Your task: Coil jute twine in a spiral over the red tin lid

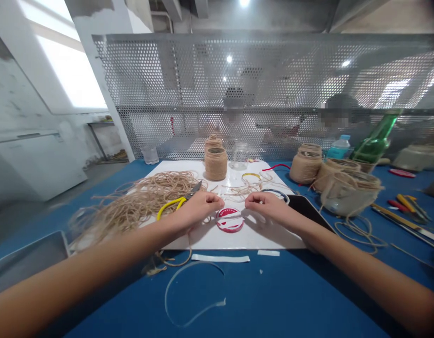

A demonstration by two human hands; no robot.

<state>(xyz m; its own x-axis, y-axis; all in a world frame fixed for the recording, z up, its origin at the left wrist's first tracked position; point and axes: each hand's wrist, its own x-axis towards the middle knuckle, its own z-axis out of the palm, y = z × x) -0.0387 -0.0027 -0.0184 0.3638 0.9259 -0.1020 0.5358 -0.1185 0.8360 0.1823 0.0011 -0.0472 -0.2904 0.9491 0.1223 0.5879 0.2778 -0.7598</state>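
Note:
A round red-and-white disc (230, 226), like a jar lid with white strips across it, lies on the white board (210, 240) between my hands. My left hand (199, 206) is pinched just left of and above the disc. Opposite it, my right hand (263, 204) is pinched too. A thin greyish line crosses the disc between them; whether either hand holds it is unclear. Yellow-handled scissors (173, 203) rest beside my left hand, blades partly on a heap of loose jute twine (146, 195). Behind my right hand is a dark ring-shaped item (278, 193).
Twine-wrapped jars (216, 164) and a clear glass jar (240, 157) stand at the board's back. To the right are more wrapped jars (306, 165), a green bottle (377, 138) and tools (409, 206). White strips (220, 258) and curled clear tape (167, 295) lie in front. A perforated metal screen (189, 94) rises behind.

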